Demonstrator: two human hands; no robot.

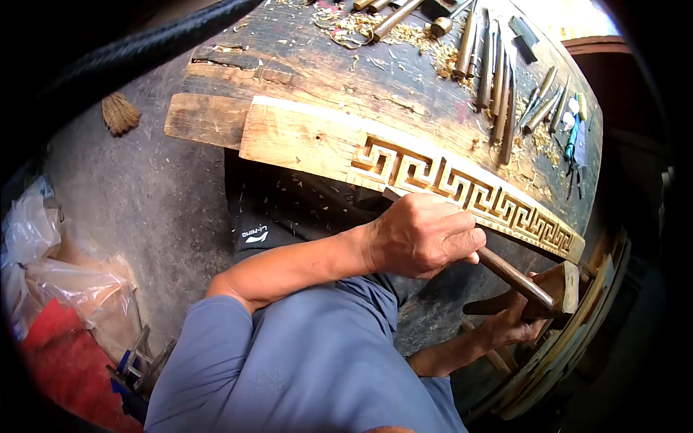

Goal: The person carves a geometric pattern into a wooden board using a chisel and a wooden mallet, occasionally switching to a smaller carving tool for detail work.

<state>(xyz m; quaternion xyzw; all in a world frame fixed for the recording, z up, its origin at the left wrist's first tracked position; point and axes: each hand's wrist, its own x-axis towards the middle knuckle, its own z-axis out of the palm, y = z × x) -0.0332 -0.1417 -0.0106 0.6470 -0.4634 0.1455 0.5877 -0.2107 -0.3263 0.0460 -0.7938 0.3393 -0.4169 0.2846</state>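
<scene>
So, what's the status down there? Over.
Left hand gripping chisel. Right hand gripping wooden mallet. Carved board at bench edge; shavings beyond it.

Toward nine o'clock from the centre of the view, the black cloth (289,209) over the person's lap carries a small white emblem (256,237), a swooping shape, with a short row of tiny white capital letters (253,231) set close beside it. Toward seven o'clock, the front of the grey-blue shirt (325,339) bears a faint tone-on-tone mark (271,382), two lines high, too blurred to read.
</scene>
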